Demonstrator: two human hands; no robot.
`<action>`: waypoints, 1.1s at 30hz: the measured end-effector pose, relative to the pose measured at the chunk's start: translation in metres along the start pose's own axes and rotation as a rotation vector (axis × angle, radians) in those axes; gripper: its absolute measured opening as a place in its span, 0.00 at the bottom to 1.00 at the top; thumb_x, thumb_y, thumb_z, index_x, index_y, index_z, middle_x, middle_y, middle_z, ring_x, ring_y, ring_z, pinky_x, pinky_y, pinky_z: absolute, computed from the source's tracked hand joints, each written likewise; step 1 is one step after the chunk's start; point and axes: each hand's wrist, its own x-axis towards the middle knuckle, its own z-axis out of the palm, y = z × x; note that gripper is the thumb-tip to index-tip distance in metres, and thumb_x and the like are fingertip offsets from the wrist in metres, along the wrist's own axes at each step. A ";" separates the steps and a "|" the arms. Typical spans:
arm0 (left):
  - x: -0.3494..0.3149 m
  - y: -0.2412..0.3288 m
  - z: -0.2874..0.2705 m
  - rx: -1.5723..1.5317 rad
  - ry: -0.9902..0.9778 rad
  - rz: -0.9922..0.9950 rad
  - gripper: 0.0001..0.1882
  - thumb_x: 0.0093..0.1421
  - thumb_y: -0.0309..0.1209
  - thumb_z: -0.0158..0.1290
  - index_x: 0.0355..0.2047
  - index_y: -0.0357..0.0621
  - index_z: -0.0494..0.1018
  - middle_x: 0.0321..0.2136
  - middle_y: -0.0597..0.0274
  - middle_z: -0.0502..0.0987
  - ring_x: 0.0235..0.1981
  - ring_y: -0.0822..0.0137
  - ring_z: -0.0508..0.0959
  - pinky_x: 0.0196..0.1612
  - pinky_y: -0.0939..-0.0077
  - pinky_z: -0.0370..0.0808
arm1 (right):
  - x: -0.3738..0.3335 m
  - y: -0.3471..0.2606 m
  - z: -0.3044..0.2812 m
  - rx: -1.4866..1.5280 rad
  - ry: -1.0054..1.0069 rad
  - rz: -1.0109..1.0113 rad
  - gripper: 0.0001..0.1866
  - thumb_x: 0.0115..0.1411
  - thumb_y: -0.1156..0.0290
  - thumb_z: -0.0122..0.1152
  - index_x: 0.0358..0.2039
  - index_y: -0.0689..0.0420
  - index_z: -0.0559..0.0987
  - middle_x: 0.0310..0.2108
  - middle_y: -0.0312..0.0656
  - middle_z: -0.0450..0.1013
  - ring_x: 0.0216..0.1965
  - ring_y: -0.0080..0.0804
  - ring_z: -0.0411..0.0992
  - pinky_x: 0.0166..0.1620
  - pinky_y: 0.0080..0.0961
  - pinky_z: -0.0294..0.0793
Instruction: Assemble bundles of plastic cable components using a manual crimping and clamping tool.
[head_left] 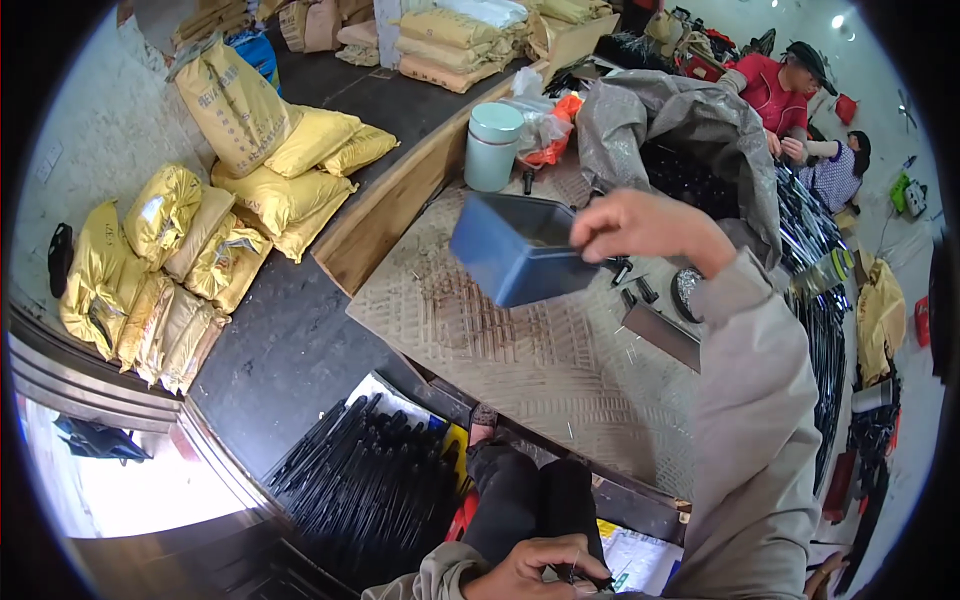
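My right hand (640, 228) reaches out over the table and pinches the right rim of a blue plastic box (520, 265). The box is tilted above the tabletop and slightly smeared by motion; little of its inside shows. Close to my lap, my left hand (535, 568) is closed around something small and dark that I cannot make out. Below the box, short black fittings (646, 290) lie on the worn patterned tabletop (520, 370), beside a dark flat bar (662, 335). A round dish (686, 292) of small bits sits by my right forearm.
A pale green canister (492, 147) and a grey sack (690, 110) of black pieces stand at the table's far side. Bundled black rods (365, 480) lie at lower left, yellow sacks (290, 210) farther left. Another person in red (780, 90) works at far right, near someone in patterned clothing (833, 178).
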 end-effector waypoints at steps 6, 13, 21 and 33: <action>-0.003 -0.003 0.003 -0.047 0.023 0.023 0.09 0.54 0.26 0.57 0.35 0.36 0.76 0.19 0.65 0.66 0.18 0.76 0.61 0.23 0.78 0.58 | -0.044 0.004 0.045 -0.096 0.089 -0.238 0.07 0.50 0.73 0.58 0.31 0.60 0.76 0.26 0.38 0.71 0.30 0.35 0.68 0.35 0.26 0.67; -0.001 0.002 0.002 -0.117 0.035 0.017 0.09 0.54 0.24 0.56 0.36 0.35 0.75 0.19 0.63 0.67 0.18 0.75 0.62 0.23 0.78 0.58 | -0.086 -0.016 0.117 -0.544 0.343 -0.412 0.08 0.47 0.73 0.59 0.31 0.56 0.78 0.30 0.36 0.73 0.34 0.33 0.68 0.36 0.27 0.67; 0.004 -0.003 0.003 -0.134 0.037 0.088 0.10 0.53 0.22 0.57 0.36 0.35 0.75 0.19 0.62 0.67 0.18 0.73 0.62 0.23 0.76 0.59 | -0.083 -0.030 0.095 -0.330 0.356 -0.265 0.09 0.45 0.71 0.61 0.30 0.57 0.76 0.31 0.39 0.73 0.32 0.37 0.70 0.35 0.30 0.69; -0.015 -0.004 0.014 0.005 0.005 0.017 0.09 0.55 0.24 0.54 0.36 0.34 0.73 0.21 0.61 0.69 0.20 0.75 0.66 0.24 0.79 0.62 | -0.031 -0.026 0.118 -0.616 0.063 -0.087 0.11 0.44 0.73 0.61 0.28 0.59 0.70 0.25 0.46 0.72 0.32 0.41 0.72 0.31 0.32 0.70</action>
